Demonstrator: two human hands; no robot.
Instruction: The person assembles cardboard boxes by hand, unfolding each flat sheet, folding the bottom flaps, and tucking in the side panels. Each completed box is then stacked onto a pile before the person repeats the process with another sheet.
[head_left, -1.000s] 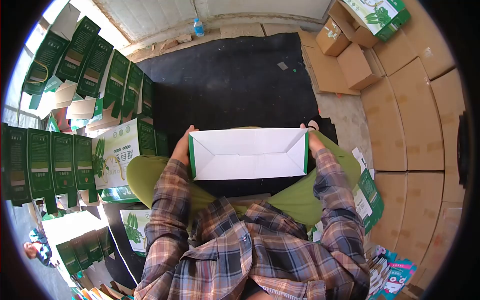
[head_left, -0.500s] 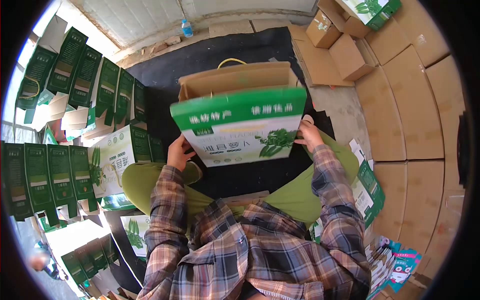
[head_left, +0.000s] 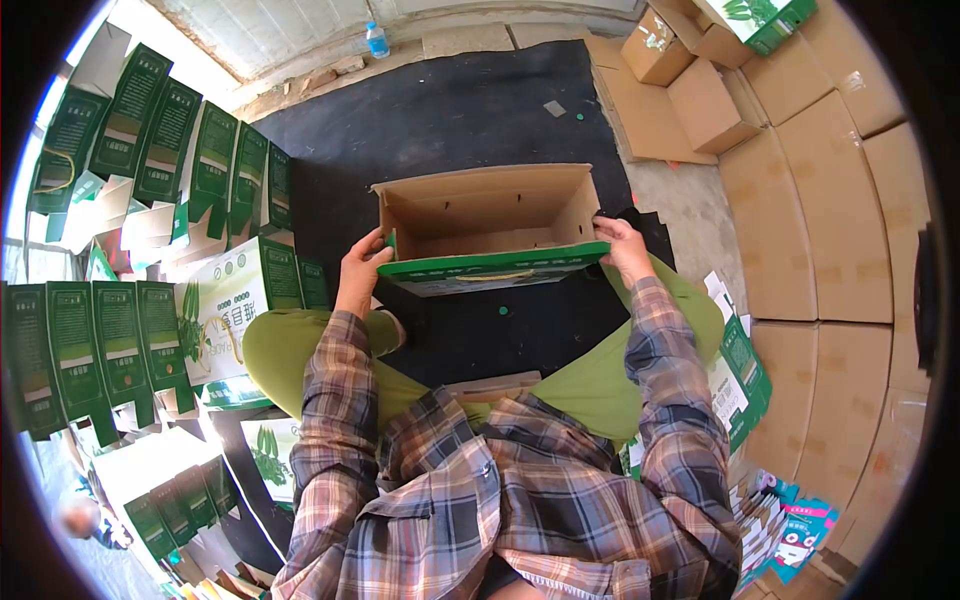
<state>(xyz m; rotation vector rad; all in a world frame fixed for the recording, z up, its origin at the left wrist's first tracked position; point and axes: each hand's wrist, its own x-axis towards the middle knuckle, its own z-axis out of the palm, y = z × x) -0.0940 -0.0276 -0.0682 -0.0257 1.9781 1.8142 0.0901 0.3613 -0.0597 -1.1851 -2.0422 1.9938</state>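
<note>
A green-and-white printed cardboard gift box [head_left: 490,190] stands before me with its top open and its bare brown inside facing up. Around its near left corner, beside a small green edge, my left hand [head_left: 361,270] is closed. My right hand [head_left: 626,250] grips the near right corner, thumb and fingers on the rim. A yellow rope handle [head_left: 497,277] shows on the near printed face, which is strongly foreshortened. The box's underside is hidden.
Several green printed boxes [head_left: 212,165] stand in rows at the left. Brown cartons [head_left: 775,215] are stacked along the right, with opened cartons [head_left: 705,105] at the back right. A blue-capped water bottle [head_left: 377,40] stands by the wall beyond the black mat [head_left: 420,120].
The box has tipped so its open top now faces me, and its printed front has turned downward. Both hands have moved up to its upper near corners.
</note>
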